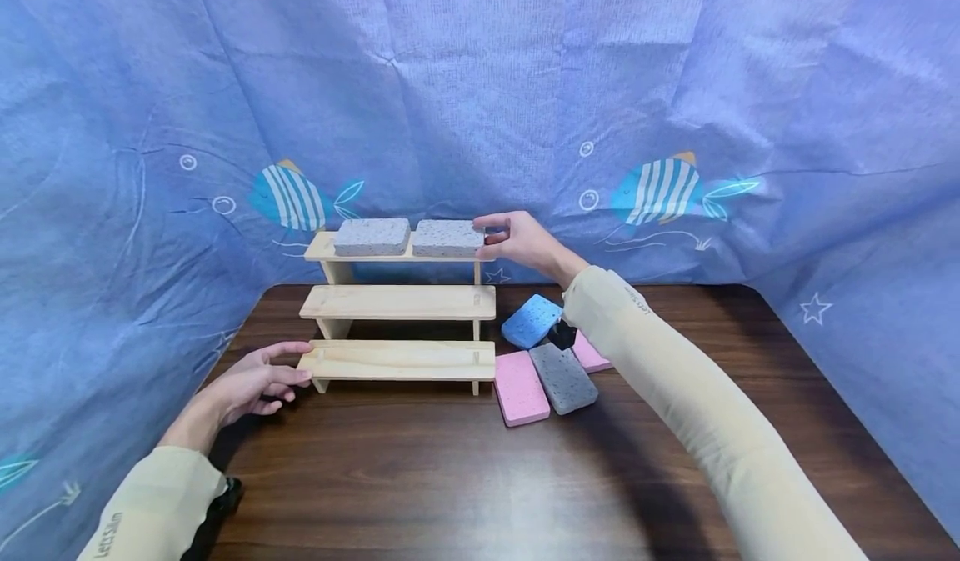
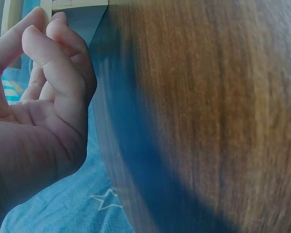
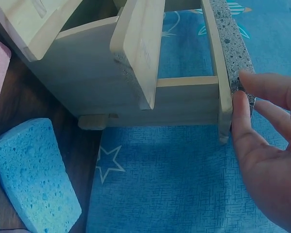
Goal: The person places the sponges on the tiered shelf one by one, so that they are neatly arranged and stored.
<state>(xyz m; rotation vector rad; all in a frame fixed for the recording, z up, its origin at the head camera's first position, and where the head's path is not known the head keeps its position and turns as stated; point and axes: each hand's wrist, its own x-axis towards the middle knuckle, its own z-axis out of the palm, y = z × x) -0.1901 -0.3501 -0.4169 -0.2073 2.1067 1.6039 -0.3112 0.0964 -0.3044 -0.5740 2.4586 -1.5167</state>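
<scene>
A three-tier wooden shelf stand (image 1: 397, 303) stands at the back of the table. Two light grey pumice-like sponges lie side by side on its top tier: a left one (image 1: 372, 236) and a right one (image 1: 447, 237). My right hand (image 1: 521, 246) holds the right sponge by its outer end, thumb at the near corner and fingers at the far one. Seen from the right wrist, that sponge (image 3: 231, 46) lies flat on the board. My left hand (image 1: 251, 384) pinches the left end of the lowest tier between thumb and index finger; its other fingers are loosely bent.
Right of the stand lie a blue sponge (image 1: 531, 322), a dark grey one (image 1: 564, 379), a pink one (image 1: 522, 388) and another pink one (image 1: 591, 353) partly behind the right sleeve. A blue fish-print cloth (image 1: 480, 86) hangs behind the brown table (image 1: 420, 478).
</scene>
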